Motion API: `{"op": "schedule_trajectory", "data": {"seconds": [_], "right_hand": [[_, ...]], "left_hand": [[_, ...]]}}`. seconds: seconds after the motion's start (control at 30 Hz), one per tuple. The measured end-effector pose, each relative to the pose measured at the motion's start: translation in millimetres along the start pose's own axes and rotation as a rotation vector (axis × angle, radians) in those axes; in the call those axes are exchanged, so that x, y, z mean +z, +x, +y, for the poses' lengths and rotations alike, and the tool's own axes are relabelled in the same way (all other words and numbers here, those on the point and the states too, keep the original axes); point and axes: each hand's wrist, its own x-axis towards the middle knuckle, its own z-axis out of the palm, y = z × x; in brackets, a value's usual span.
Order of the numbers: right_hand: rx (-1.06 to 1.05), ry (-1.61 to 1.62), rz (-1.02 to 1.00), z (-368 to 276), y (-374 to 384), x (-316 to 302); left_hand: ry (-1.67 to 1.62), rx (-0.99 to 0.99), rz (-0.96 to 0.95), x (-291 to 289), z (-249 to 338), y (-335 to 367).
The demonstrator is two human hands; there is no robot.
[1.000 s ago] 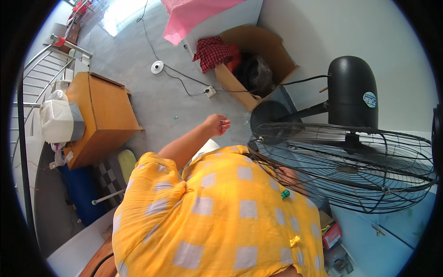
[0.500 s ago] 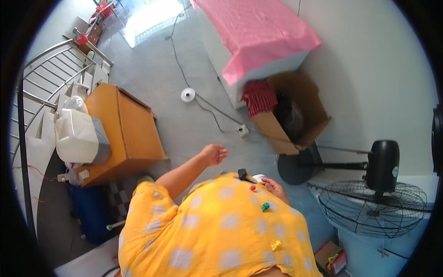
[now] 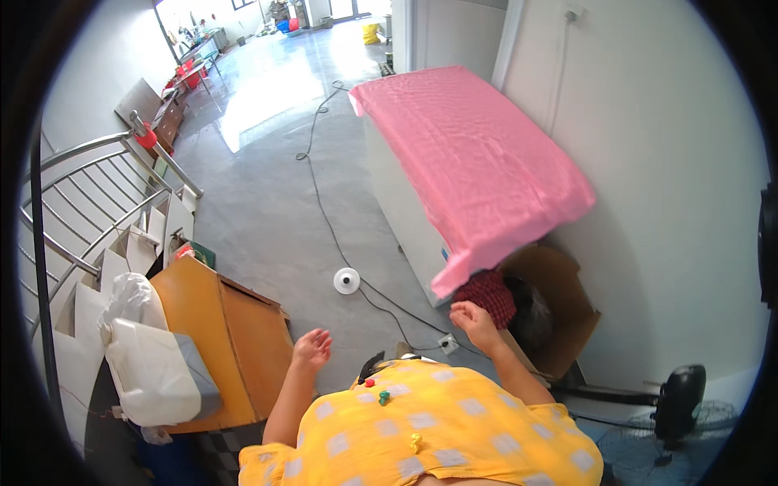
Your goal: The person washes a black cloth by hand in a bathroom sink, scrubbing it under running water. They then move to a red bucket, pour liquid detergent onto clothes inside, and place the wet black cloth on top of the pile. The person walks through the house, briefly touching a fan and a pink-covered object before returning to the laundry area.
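My left hand [image 3: 313, 347] is held out over the grey floor, beside the orange-brown wooden cabinet [image 3: 261, 340]. Its fingers are loosely bent and a little apart, with nothing in them. My right hand [image 3: 476, 322] reaches forward in front of the red checked cloth [image 3: 486, 298] at the cardboard box [image 3: 569, 324]. The right fingers are loosely curved and hold nothing that shows; whether they touch the cloth I cannot tell. Close by, a pink cloth [image 3: 478, 162] covers a long white chest-like unit [image 3: 393, 186].
A black cable [image 3: 314, 182] runs along the floor past a round white disc [image 3: 347, 281] to a white socket block [image 3: 448, 344]. A black fan [image 3: 681, 401] stands at the right. A white plastic jug [image 3: 150, 373] and a metal railing [image 3: 89, 178] are at the left.
My view has tilted up and shows more of the room ahead. The right hand has come up from my waist toward the box. My left hand remains raised in front of me.
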Motion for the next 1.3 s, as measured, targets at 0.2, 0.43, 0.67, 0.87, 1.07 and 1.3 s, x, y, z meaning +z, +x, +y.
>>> {"op": "schedule_trajectory", "data": {"seconds": [0.2, 0.43, 0.67, 0.87, 1.07, 1.3], "right_hand": [[-0.272, -0.278, -0.132, -133, 183, 71], [-0.395, -0.505, 0.23, -234, 432, 120], [-0.238, -1.074, 0.859, -172, 570, 65], [0.016, -1.042, 0.868, -185, 587, 70], [-0.135, -0.974, 1.055, -233, 673, 69], [-0.381, -0.862, 1.002, -292, 874, 25]], "left_hand": [[-0.212, 0.109, 0.242, -64, 69, 20], [-0.061, 0.044, 0.298, -176, 107, 157], [-0.027, 0.024, 0.206, -40, 421, 259], [0.187, 0.138, 0.117, 49, 616, 337], [0.225, 0.014, -0.035, 171, 693, 423], [0.361, -0.044, -0.01, 271, 748, 520]]}}
